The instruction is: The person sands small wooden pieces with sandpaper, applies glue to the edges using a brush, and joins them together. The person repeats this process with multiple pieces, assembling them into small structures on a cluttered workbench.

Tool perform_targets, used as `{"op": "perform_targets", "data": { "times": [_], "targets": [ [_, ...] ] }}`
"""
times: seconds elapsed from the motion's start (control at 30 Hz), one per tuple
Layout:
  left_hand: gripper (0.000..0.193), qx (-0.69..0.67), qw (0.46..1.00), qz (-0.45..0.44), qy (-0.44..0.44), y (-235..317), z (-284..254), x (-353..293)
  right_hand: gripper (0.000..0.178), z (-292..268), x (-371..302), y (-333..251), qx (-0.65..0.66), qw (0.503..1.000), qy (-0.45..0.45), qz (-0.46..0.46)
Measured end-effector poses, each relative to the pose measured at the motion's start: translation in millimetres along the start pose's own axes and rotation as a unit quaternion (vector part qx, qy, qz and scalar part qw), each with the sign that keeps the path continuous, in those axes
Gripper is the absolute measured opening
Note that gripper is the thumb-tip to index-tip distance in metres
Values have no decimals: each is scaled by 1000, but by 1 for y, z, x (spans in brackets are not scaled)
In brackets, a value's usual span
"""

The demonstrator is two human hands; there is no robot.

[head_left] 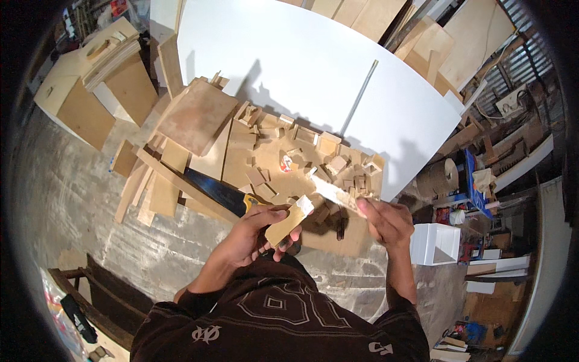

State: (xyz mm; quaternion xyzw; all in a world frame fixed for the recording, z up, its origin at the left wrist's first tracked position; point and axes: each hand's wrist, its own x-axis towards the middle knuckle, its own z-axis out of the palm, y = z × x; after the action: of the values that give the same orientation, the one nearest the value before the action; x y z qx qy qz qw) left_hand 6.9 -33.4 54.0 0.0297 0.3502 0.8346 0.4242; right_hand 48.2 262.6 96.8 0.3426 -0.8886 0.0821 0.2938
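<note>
My left hand [244,238] grips a small flat wooden block [283,228] between thumb and fingers. A white, glue-like patch [305,205] covers the block's far end. In my right hand [389,224] is a thin pale wooden stick [333,193], pinched at its near end. Its whitish tip points up and left, apart from the block. Beyond both hands, several small wood offcuts [256,176] lie scattered on a wooden board [319,240]. A small red-and-white item [286,163] sits among them. Just left of my left hand lies a handsaw [218,192] with a yellow-and-black handle.
A large white panel [301,66] leans behind the board, with a metal rod [360,96] against it. Stacked planks [175,158] and a brown panel [198,117] are at left. At right stand a white open box [435,244] and a wood-filled shelf.
</note>
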Motion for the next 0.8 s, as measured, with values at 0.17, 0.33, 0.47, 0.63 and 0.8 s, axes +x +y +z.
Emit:
{"op": "perform_targets", "data": {
  "times": [0.17,0.33,0.47,0.63,0.8],
  "targets": [
    [38,-3,1000,5,0,-1,7,-4,41,5,-10,-12,22,999,-20,-14],
    [32,-10,1000,12,-11,-2,3,-1,30,9,1,-6,-11,997,71,36],
    [44,16,1000,27,1,0,7,3,36,9,-9,-24,46,998,42,-12],
    [45,10,1000,28,-2,-4,4,12,36,14,-11,2,10,996,77,30],
    [48,-4,1000,11,-5,-1,11,16,33,18,-15,-8,0,997,75,2]
  ]
}}
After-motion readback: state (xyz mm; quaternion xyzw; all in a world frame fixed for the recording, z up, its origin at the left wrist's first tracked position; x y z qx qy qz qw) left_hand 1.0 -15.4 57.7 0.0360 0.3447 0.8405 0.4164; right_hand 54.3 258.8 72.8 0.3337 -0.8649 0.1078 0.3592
